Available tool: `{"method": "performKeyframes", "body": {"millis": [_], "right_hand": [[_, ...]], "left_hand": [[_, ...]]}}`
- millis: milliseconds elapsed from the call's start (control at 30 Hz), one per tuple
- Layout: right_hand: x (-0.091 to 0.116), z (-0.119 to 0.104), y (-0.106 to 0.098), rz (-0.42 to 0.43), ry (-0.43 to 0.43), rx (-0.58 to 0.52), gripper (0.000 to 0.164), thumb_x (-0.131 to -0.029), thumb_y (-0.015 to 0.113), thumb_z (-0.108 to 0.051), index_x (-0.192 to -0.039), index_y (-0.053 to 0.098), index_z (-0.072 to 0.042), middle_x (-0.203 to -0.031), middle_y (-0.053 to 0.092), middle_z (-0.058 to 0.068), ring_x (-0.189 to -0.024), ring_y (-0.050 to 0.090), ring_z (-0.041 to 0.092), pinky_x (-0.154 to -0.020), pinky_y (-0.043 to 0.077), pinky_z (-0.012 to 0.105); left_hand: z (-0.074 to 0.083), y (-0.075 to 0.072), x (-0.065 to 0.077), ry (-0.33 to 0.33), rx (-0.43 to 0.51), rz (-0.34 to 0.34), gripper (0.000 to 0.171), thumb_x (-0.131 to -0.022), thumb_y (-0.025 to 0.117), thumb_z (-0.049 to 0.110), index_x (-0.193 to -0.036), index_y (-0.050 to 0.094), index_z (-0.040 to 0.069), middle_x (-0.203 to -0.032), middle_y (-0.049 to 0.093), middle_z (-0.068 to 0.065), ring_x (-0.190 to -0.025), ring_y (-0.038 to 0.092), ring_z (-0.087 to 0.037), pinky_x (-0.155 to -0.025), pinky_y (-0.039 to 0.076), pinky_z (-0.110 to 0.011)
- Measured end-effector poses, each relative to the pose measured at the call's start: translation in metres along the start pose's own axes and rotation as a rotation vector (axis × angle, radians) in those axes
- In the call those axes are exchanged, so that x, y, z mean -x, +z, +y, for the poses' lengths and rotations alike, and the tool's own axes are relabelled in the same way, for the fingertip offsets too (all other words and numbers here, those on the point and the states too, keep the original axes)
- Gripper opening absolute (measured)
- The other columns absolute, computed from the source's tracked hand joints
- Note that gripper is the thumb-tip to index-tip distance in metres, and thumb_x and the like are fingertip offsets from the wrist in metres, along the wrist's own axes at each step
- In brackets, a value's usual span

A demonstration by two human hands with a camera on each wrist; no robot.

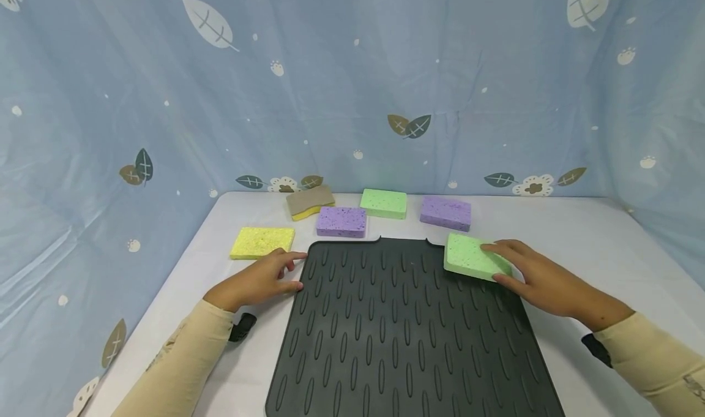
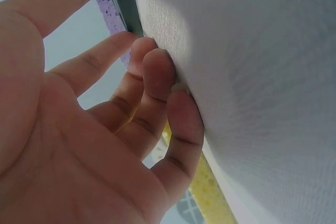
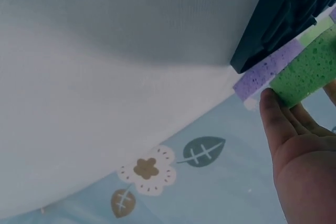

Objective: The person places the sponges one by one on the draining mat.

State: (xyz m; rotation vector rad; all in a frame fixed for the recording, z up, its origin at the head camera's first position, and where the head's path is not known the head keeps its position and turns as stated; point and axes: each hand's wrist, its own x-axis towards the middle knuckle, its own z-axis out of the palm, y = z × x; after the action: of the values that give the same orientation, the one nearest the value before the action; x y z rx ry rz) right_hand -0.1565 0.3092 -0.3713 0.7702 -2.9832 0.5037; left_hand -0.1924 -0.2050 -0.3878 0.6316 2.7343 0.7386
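A dark grey ribbed rubber mat [image 1: 396,343] lies on the white table. Over its far right corner, my right hand [image 1: 545,279] grips a light green sponge [image 1: 465,258] between thumb and fingers; the right wrist view shows the sponge's pitted face [image 3: 302,72] too. My left hand [image 1: 261,282] is at the mat's left edge, its index finger and thumb touching that edge well apart from each other. The left wrist view shows the other fingers bent against the white cloth. Just beyond the left hand lies a yellow sponge [image 1: 262,242].
Behind the mat lie a purple sponge [image 1: 341,221], a second purple sponge [image 1: 445,213] and another green sponge [image 1: 384,203]. A brown-and-yellow sponge [image 1: 311,201] sits at the back left. A blue patterned curtain [image 1: 341,86] hangs around the table's back and sides.
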Motion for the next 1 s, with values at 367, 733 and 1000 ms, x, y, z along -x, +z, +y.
{"method": "performKeyframes", "body": {"millis": [367,733,1000], "right_hand": [[-0.002,0.000,0.003,-0.009,-0.058,0.009,0.053,-0.098,0.066,-0.025,-0.146,0.048,-0.012,-0.141,0.050,0.020,-0.126,0.054,0.040,-0.094,0.049,0.059],[-0.003,0.001,0.009,-0.034,-0.056,-0.005,0.053,-0.097,0.067,-0.018,-0.146,0.048,-0.012,-0.142,0.049,0.022,-0.128,0.052,0.042,-0.096,0.048,0.059],[-0.003,0.001,0.010,-0.070,-0.020,-0.022,0.054,-0.098,0.065,-0.027,-0.147,0.047,-0.015,-0.148,0.045,0.024,-0.132,0.048,0.046,-0.098,0.045,0.062]], "left_hand": [[-0.003,0.003,-0.001,-0.012,0.002,-0.005,0.065,-0.090,0.076,0.028,-0.147,0.050,0.010,-0.110,0.057,-0.008,-0.094,0.053,-0.019,-0.083,0.045,-0.037],[-0.006,0.003,-0.003,-0.014,0.007,-0.010,0.065,-0.090,0.076,0.027,-0.147,0.049,0.011,-0.111,0.057,-0.007,-0.096,0.053,-0.019,-0.084,0.045,-0.038],[-0.003,0.002,-0.002,-0.013,0.010,-0.012,0.065,-0.090,0.076,0.027,-0.147,0.049,0.010,-0.111,0.058,-0.008,-0.095,0.053,-0.019,-0.084,0.045,-0.037]]}}
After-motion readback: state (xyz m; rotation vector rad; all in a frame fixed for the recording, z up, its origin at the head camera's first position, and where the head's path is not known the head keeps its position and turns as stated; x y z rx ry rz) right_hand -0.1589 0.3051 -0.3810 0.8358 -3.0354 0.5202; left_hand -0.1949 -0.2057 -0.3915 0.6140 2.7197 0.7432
